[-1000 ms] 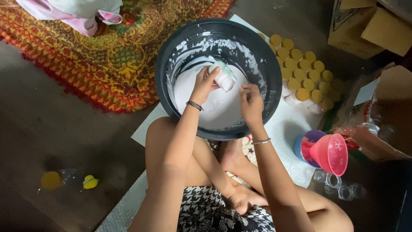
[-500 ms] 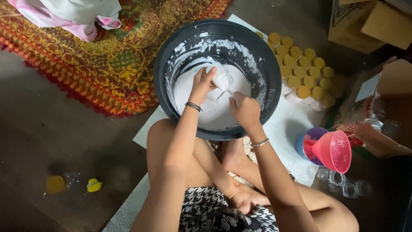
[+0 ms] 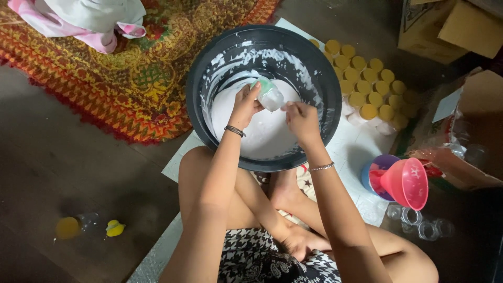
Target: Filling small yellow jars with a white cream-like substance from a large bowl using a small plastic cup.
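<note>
A big black basin point(image 3: 204, 68) stands on the floor in front of me, part full of thick white cream point(image 3: 262, 131). My left hand point(image 3: 245, 105) holds a small white jar point(image 3: 271, 96) tilted over the cream. My right hand point(image 3: 301, 119) is close beside the jar's mouth, fingers pinched on something thin and whitish that I cannot make out. Both wrists wear thin bracelets.
Several yellow-lidded jars point(image 3: 369, 84) stand in rows right of the basin. A pink funnel point(image 3: 406, 182) sits in a blue cup, with clear empty jars point(image 3: 419, 225) below it. Cardboard boxes point(image 3: 450, 31) at right, a patterned rug point(image 3: 131, 68) at left, a yellow lid point(image 3: 67, 227) on the floor.
My right hand dipped toward the cream and came back up beside the jar. The jar tilted down and then rose again in my left hand.
</note>
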